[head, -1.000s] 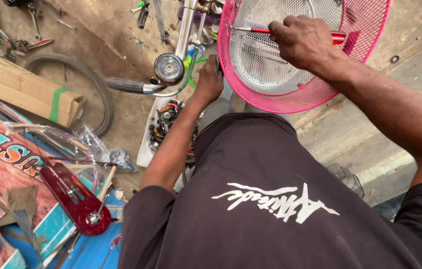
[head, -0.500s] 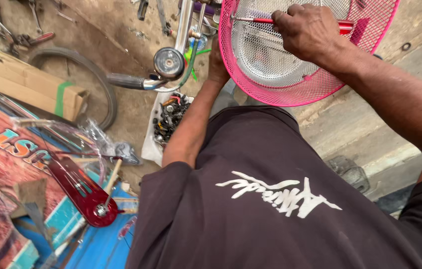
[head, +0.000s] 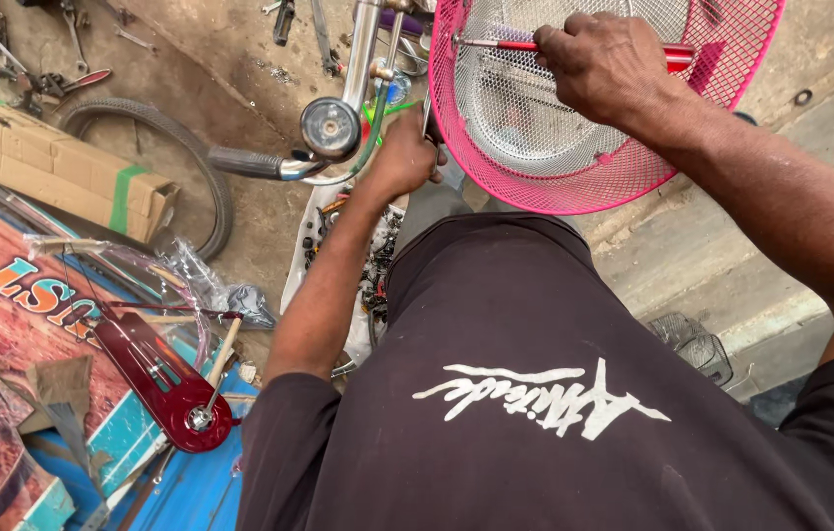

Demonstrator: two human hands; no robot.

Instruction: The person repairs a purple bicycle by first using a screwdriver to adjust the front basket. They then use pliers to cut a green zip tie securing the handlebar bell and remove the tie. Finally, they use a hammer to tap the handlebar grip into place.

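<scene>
A pink wire basket (head: 545, 192) sits at the front of a bicycle, above my black shirt. My right hand (head: 604, 64) reaches into it from the right and grips a red-handled screwdriver (head: 678, 56). The metal shaft (head: 496, 43) points left toward the basket's inner wall. My left hand (head: 405, 152) is curled against the outside of the basket's left wall, beside the handlebar stem (head: 363, 49); what its fingers pinch is hidden.
A round bell (head: 330, 128) and a grey handlebar grip (head: 245, 162) lie left of my left hand. On the ground are a tyre (head: 196, 162), a cardboard box (head: 53, 162), a dark red chain guard (head: 156, 379), scattered tools (head: 73, 79) and a tray of small parts (head: 378, 265).
Both hands stay where they were on the basket and the screwdriver. The view has drifted slightly, bringing the basket a little higher and to the right.
</scene>
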